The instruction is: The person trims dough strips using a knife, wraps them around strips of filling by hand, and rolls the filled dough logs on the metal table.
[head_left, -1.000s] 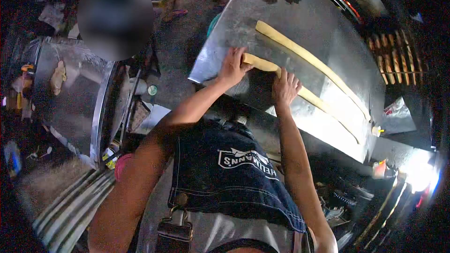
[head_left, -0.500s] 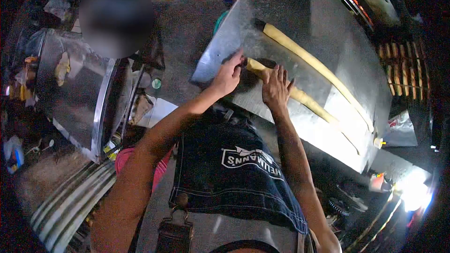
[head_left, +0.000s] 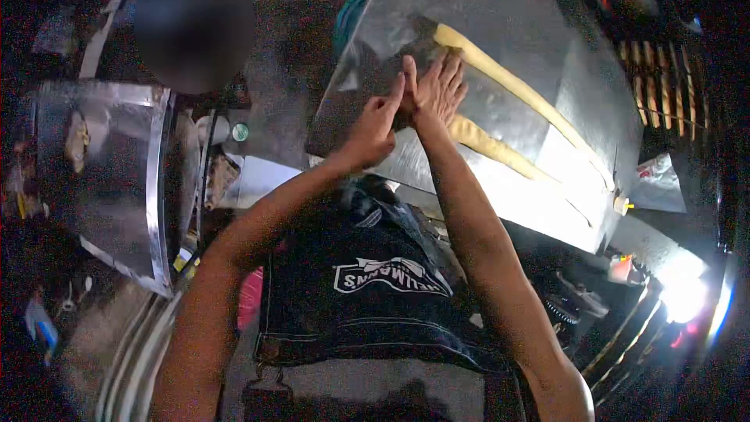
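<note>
On the steel table lie two long pale yellow dough rolls, which narrow toward the right. The near dough roll (head_left: 500, 146) runs under my right hand (head_left: 441, 94), which is open and pressed flat with its fingers stretched out. Close beside it, at the table's left part, is my left hand (head_left: 375, 131). Its index finger points forward, and the other fingers are partly curled and hidden. A dark patch shows between the two hands; I cannot make out what it is. The far dough roll (head_left: 525, 92) lies untouched beyond my right fingertips, with a dark piece (head_left: 424, 27) at its left end.
The steel table (head_left: 500, 0) slopes across the view. A second metal-topped table (head_left: 109, 180) stands at left, near a person with a blurred head (head_left: 195, 23). Several dough-like sticks (head_left: 664, 86) sit on a rack at right. A bright lamp (head_left: 683, 297) glares below.
My right hand has moved left and away from me, bringing it close to my left hand. The near roll's left end is now hidden by it. The whole view has shifted slightly.
</note>
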`<state>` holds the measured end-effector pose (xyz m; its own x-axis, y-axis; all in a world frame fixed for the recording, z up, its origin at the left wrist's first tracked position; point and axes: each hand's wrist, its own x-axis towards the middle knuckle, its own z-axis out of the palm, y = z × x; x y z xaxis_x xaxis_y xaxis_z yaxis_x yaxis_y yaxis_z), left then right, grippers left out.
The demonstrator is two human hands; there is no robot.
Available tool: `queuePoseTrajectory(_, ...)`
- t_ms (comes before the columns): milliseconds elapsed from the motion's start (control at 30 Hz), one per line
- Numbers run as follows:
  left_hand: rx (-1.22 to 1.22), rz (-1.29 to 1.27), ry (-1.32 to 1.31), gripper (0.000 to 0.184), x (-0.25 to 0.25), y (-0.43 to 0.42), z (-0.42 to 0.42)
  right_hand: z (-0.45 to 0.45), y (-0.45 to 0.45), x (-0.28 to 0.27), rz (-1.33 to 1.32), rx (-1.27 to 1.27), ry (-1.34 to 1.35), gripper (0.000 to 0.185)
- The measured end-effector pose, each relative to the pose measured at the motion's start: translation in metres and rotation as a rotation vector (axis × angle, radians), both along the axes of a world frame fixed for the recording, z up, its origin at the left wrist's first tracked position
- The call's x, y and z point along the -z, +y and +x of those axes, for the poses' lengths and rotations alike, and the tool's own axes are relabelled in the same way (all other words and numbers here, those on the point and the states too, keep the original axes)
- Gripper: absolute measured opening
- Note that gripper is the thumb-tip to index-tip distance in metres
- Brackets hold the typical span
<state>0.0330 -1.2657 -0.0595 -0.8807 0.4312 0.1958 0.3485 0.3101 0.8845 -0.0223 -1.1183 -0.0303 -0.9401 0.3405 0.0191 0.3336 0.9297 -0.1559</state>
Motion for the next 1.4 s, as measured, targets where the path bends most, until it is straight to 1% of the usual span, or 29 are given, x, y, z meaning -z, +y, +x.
queuePoseTrajectory(67,-0.009,0.002,-0.173,0.104,-0.029,-0.014,-0.012,-0.001,0.005,0.006,-0.171,-0.006,-0.040,0.092)
queuePoseTrajectory(100,-0.037,0.057,-0.088,0.094,-0.016,-0.017,-0.021,0.006,0.022,0.010,-0.090,-0.180,-0.082,0.092)
queuePoseTrajectory(133,-0.170,-0.049,0.073,0.085,-0.002,-0.019,-0.028,0.007,0.038,0.016,-0.080,-0.167,-0.074,0.092)
queuePoseTrajectory(167,-0.312,-0.155,0.222,0.077,0.011,-0.022,-0.031,0.009,0.040,-0.007,-0.144,-0.005,-0.069,0.092)
queuePoseTrajectory(200,-0.340,-0.074,0.188,0.059,-0.001,-0.028,-0.036,0.013,0.046,-0.016,-0.205,0.154,-0.070,0.092)
queuePoseTrajectory(233,-0.335,-0.068,0.174,0.059,-0.015,-0.027,-0.035,0.024,0.060,0.013,0.107,0.096,-0.127,0.093)
queuePoseTrajectory(267,-0.291,-0.090,0.121,0.057,-0.019,-0.026,-0.039,0.019,0.062,0.013,0.109,0.097,-0.126,0.093)
queuePoseTrajectory(333,-0.247,-0.132,0.102,0.052,-0.016,-0.022,-0.037,0.024,0.061,0.007,-0.135,0.035,0.001,0.092)
queuePoseTrajectory(367,-0.232,-0.123,0.121,0.052,-0.012,-0.022,-0.040,0.023,0.077,0.024,-0.138,-0.004,-0.019,0.088)
queuePoseTrajectory(433,-0.296,-0.110,0.247,0.049,-0.006,-0.024,-0.044,0.030,0.102,0.017,-0.670,0.068,0.015,0.084)
queuePoseTrajectory(467,-0.263,-0.090,0.191,0.045,-0.012,-0.026,-0.043,0.028,0.106,-0.007,-0.521,0.185,-0.181,0.091)
queuePoseTrajectory(533,-0.252,-0.150,0.150,0.044,-0.013,-0.025,-0.035,0.050,0.111,0.006,0.122,0.095,-0.145,0.098)
queuePoseTrajectory(567,-0.249,-0.202,0.137,0.044,-0.018,-0.022,-0.039,0.050,0.111,0.006,0.105,0.073,-0.075,0.103)
queuePoseTrajectory(600,-0.235,-0.213,-0.016,0.044,-0.032,-0.020,-0.039,0.043,0.111,0.006,-0.008,0.063,-0.072,0.100)
queuePoseTrajectory(633,-0.206,-0.214,-0.016,0.044,-0.036,-0.017,-0.032,0.046,0.115,0.002,-0.115,0.075,-0.077,0.097)
queuePoseTrajectory(667,-0.276,-0.280,0.138,0.045,-0.034,-0.016,-0.036,0.042,0.126,0.010,-0.169,0.067,-0.120,0.093)
queuePoseTrajectory(700,-0.359,-0.342,0.292,0.046,-0.028,-0.016,-0.042,0.040,0.143,0.018,-0.337,0.136,-0.137,0.097)
queuePoseTrajectory(733,-0.359,-0.282,0.249,0.051,-0.009,-0.018,-0.045,0.039,0.158,0.023,-0.508,0.197,-0.165,0.102)
queuePoseTrajectory(767,-0.357,-0.286,0.244,0.051,-0.012,-0.015,-0.045,0.044,0.153,-0.017,-0.269,0.247,-0.196,0.092)
queuePoseTrajectory(833,-0.365,-0.517,0.293,0.059,-0.026,-0.010,-0.043,0.068,0.169,0.004,0.206,0.112,-0.143,0.094)
queuePoseTrajectory(933,-0.357,-0.545,0.220,0.066,-0.023,-0.006,-0.043,0.061,0.181,0.003,-0.185,0.038,-0.007,0.097)
queuePoseTrajectory(1067,-0.356,-0.652,0.197,0.067,-0.025,-0.005,-0.038,0.071,0.219,-0.001,-0.144,0.218,-0.110,0.094)
queuePoseTrajectory(1100,-0.351,-0.691,0.193,0.068,-0.025,-0.004,-0.036,0.084,0.225,0.001,0.151,0.123,-0.198,0.097)
queuePoseTrajectory(1167,-0.350,-0.752,0.216,0.071,-0.031,-0.002,-0.045,0.081,0.221,0.003,0.068,0.082,-0.097,0.100)
queuePoseTrajectory(1200,-0.327,-0.752,0.221,0.071,-0.033,-0.002,-0.041,0.082,0.228,0.016,-0.059,0.059,0.013,0.092)
queuePoseTrajectory(1267,-0.346,-0.803,0.182,0.070,-0.035,0.000,-0.044,0.085,0.252,0.043,-0.033,-0.011,-0.126,0.080)
queuePoseTrajectory(1300,-0.333,-0.805,0.194,0.070,-0.034,0.000,-0.046,0.088,0.260,0.014,-0.359,-0.066,-0.006,0.072)
queuePoseTrajectory(1367,-0.325,-0.815,0.186,0.070,-0.030,-0.003,-0.043,0.089,0.271,-0.042,0.085,0.026,-0.531,0.075)
queuePoseTrajectory(1400,-0.329,-0.813,0.192,0.070,-0.030,-0.001,-0.044,0.111,0.290,-0.002,0.107,0.052,-0.011,0.086)
